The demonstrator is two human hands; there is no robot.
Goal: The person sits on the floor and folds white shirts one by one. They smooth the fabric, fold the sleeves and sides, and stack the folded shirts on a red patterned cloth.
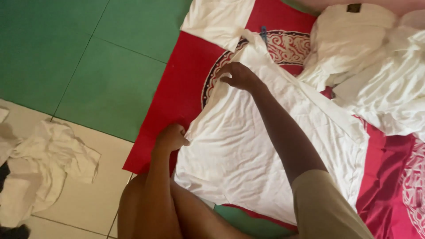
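Note:
A white shirt [239,146] lies spread flat on a red patterned cloth [177,88] on the floor. My left hand [171,137] pinches the shirt's left edge near its lower part, fingers closed on the fabric. My right hand [239,76] reaches farther up and grips the same edge near the sleeve and shoulder. My right arm crosses over the shirt's middle and hides part of it.
A pile of white garments [376,62] lies at the upper right on the red cloth, and another folded white piece [217,20] at the top. Crumpled white cloth [44,163] sits on the pale tiles at the left. Green floor tiles [88,53] fill the upper left.

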